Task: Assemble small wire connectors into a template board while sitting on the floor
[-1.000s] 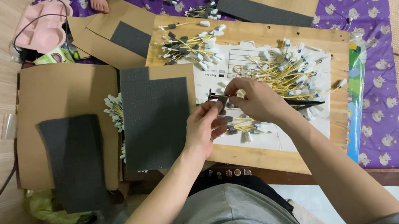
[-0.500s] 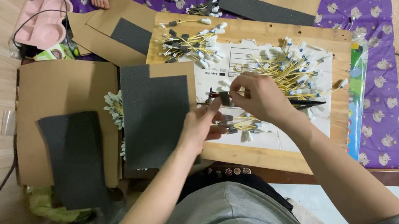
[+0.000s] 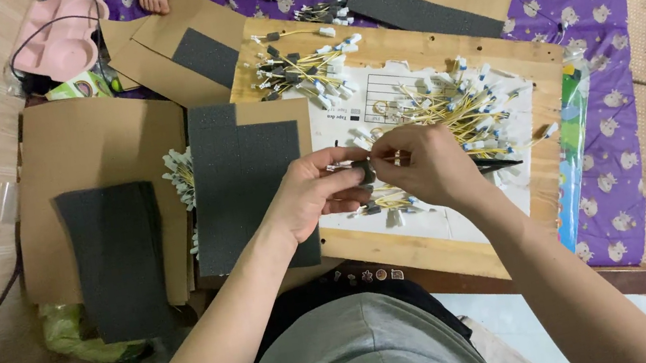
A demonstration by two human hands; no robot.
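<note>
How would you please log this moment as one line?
left hand: pinching small wire piece | right hand: pinching same piece | below: wooden board

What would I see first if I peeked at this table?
Two hands meet in the middle, the left hand and right hand pinching one small wire piece between them. Behind them a big heap of yellow wires covers the wooden board. A dark foam sheet lies to the left.

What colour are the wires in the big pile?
Yellow, with white plugs on the ends: the pile of wires, seen best in the head view.
</note>
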